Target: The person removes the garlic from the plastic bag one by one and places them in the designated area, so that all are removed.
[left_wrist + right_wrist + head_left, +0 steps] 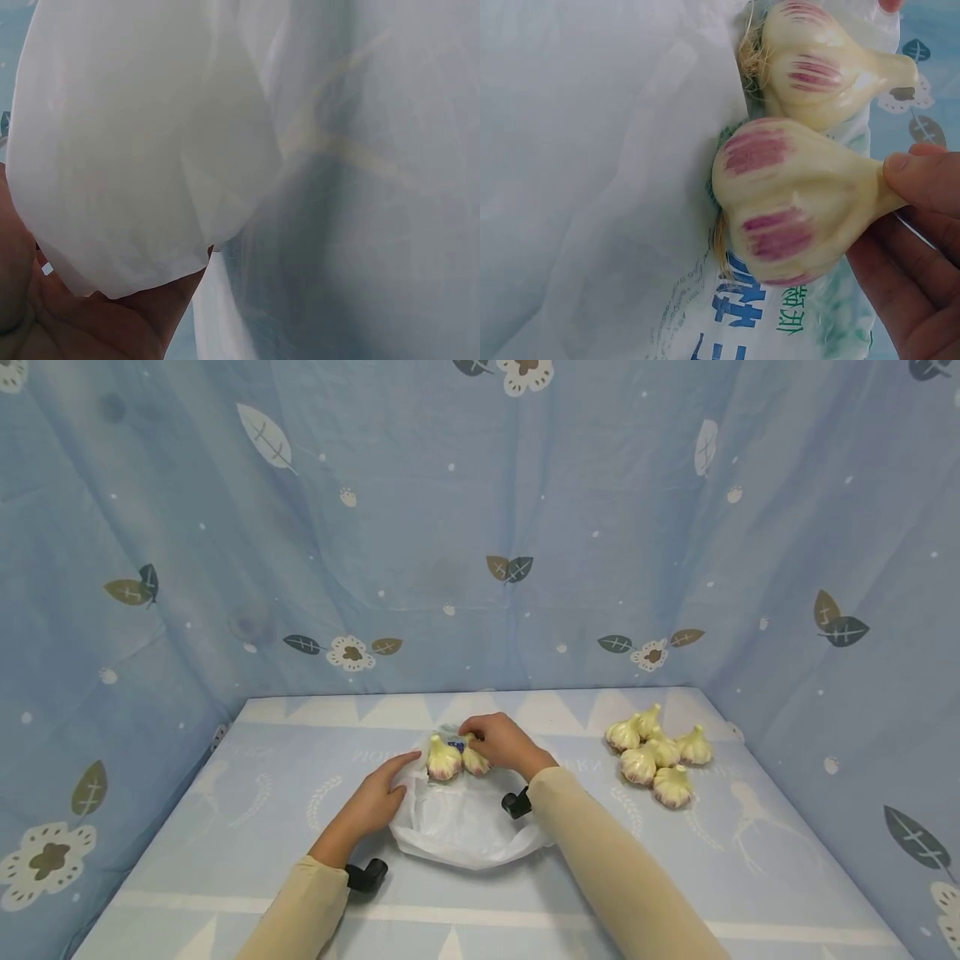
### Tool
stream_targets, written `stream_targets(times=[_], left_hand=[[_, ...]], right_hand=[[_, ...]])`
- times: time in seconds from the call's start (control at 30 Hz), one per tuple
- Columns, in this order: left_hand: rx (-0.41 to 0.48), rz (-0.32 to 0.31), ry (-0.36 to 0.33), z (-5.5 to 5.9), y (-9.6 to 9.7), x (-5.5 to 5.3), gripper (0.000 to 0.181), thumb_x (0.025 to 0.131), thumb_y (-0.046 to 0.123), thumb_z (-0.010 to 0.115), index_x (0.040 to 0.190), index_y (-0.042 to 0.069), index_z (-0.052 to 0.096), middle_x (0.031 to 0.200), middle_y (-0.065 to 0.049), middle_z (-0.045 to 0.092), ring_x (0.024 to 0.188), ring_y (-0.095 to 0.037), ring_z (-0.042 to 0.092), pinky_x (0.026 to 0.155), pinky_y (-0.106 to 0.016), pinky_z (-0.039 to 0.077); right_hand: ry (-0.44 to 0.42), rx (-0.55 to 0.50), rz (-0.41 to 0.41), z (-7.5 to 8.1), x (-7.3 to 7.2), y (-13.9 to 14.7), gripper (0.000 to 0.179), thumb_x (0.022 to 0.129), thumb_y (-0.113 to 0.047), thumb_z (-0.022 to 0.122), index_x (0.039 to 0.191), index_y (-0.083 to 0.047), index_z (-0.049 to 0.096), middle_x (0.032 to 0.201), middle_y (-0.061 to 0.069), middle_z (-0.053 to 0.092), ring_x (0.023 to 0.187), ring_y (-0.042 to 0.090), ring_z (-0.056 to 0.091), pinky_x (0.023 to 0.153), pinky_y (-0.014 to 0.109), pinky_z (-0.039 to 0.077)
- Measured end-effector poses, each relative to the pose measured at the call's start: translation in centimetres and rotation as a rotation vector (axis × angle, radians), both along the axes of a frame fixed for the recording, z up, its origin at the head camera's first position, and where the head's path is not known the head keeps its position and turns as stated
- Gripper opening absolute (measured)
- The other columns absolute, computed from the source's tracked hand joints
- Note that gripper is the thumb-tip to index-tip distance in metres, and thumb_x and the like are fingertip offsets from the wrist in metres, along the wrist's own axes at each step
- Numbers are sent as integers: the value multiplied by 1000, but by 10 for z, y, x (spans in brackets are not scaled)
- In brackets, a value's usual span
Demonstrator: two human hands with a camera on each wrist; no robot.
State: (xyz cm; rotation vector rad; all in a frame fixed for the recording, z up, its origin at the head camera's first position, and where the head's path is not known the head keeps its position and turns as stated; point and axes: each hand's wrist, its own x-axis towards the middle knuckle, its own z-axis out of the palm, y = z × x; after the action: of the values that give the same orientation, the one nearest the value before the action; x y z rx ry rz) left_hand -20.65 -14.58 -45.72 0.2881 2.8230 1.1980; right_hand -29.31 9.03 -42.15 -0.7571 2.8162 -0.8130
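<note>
My right hand pinches a garlic bulb by its neck, between thumb and fingers. The bulb is pale with purple streaks and root hairs. Beside it, a second garlic bulb lies at the far side of a white plastic bag. Blue and green print shows on the bag in the right wrist view. At the bag's left edge my left hand touches the plastic, thumb and fingers apart. In the left wrist view the bag's film covers most of that hand's fingers, so their tips are hidden.
Several more garlic bulbs lie heaped at the table's back right. A pale blue printed cloth covers the table. Patterned blue curtains stand behind and on both sides. Each wrist carries a black camera mount.
</note>
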Motion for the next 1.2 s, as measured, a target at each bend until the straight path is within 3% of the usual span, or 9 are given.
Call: stream_targets(times=[0.27, 0.47, 0.7, 0.93, 1.2], left_hand=[[1, -15, -7, -2, 0, -2, 56, 96, 1, 46, 149, 18, 39, 155, -15, 34, 144, -38, 30, 115, -58, 28], [-13, -25, 2, -3, -2, -5, 57, 96, 1, 46, 150, 19, 38, 156, -15, 34, 144, -38, 31, 114, -58, 29], [-13, -27, -8, -2, -3, -7, 57, 96, 1, 45, 150, 20, 37, 156, -15, 33, 144, -38, 29, 114, -59, 29], [-9, -18, -30, 0, -2, -7, 59, 95, 0, 42, 150, 18, 36, 157, -16, 32, 144, -39, 28, 114, -59, 28], [-3, -16, -33, -1, -2, -6, 59, 94, 0, 42, 150, 18, 36, 157, -16, 31, 144, -39, 28, 115, -59, 27]], right_hand=[[34, -1, 23, 2, 7, 9, 27, 96, -15, 60, 121, -14, 68, 113, -1, 69, 100, 12, 63, 87, 31, 53], [9, -24, 13, 8, 14, 17, 28, 98, -18, 57, 124, -16, 66, 116, -1, 68, 100, 12, 63, 81, 28, 54], [23, -60, 49, 18, 21, 31, 27, 100, -18, 52, 123, -15, 66, 110, 1, 68, 67, 21, 67, 69, 29, 53], [113, -74, 49, 28, 27, 45, 25, 99, -17, 55, 120, -17, 68, 112, 0, 70, 95, 12, 66, 80, 28, 55], [211, -74, 49, 37, 33, 63, 23, 97, -15, 58, 117, -17, 69, 114, 2, 70, 102, 17, 68, 88, 34, 56]])
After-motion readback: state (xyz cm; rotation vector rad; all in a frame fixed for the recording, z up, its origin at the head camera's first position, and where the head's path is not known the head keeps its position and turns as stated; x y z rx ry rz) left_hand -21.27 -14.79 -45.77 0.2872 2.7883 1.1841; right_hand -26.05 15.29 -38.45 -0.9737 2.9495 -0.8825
